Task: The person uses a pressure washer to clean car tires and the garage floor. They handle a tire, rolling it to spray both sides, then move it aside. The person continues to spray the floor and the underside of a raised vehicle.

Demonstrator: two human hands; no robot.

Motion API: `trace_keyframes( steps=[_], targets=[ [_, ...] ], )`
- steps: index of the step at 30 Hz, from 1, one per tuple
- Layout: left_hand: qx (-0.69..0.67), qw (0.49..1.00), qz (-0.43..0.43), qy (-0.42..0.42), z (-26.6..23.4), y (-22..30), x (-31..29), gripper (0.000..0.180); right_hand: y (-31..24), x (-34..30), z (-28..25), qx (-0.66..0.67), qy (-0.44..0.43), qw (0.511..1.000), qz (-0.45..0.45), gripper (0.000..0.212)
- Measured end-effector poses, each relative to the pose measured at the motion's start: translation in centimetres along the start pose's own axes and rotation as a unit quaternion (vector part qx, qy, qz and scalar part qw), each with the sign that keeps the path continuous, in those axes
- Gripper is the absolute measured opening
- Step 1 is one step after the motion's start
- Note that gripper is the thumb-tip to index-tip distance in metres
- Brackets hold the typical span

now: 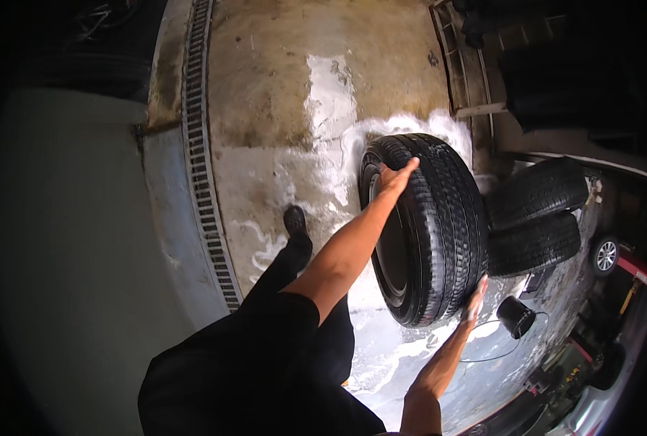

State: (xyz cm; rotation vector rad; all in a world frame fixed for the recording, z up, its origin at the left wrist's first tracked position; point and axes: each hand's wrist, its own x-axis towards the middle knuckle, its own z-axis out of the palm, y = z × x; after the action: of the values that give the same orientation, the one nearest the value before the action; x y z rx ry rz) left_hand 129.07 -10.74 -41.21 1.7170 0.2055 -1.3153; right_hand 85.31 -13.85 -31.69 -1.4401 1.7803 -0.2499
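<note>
A large wheel with a black tire (447,225) stands on its tread in front of me, on a wet floor with white foam. Its sidewall and grey inner rim (392,247) face left. My left hand (398,178) lies over the upper left edge of the tire, thumb apart from the extended fingers. Lower on the right, my right hand (475,301) presses along the tread with its fingers held straight, and whitish suds seem to cling to it. Between them the two hands hold the tire from opposite sides.
Two more tires (534,247) rest close together to the right. A black bucket (516,317) with a thin handle is near my right hand. A metal drain grate (200,167) runs along the left. At far right are a small silver-spoked wheel (607,255) and a red bar (639,274).
</note>
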Motion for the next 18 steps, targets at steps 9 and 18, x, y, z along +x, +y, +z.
trace_keyframes(
  steps=[9, 18],
  targets=[
    [0.074, 0.948, 0.234, -0.202, -5.9, -3.2, -12.9, 0.153, -38.7, 7.5, 20.5, -0.210, 0.028, 0.971, 0.107, 0.086],
    [-0.075, 0.976, 0.203, 0.005, -6.9, 24.6, 5.6, 0.142, -32.5, 21.5, 16.1, -0.056, -0.016, 0.998, 0.009, 0.074]
  ],
)
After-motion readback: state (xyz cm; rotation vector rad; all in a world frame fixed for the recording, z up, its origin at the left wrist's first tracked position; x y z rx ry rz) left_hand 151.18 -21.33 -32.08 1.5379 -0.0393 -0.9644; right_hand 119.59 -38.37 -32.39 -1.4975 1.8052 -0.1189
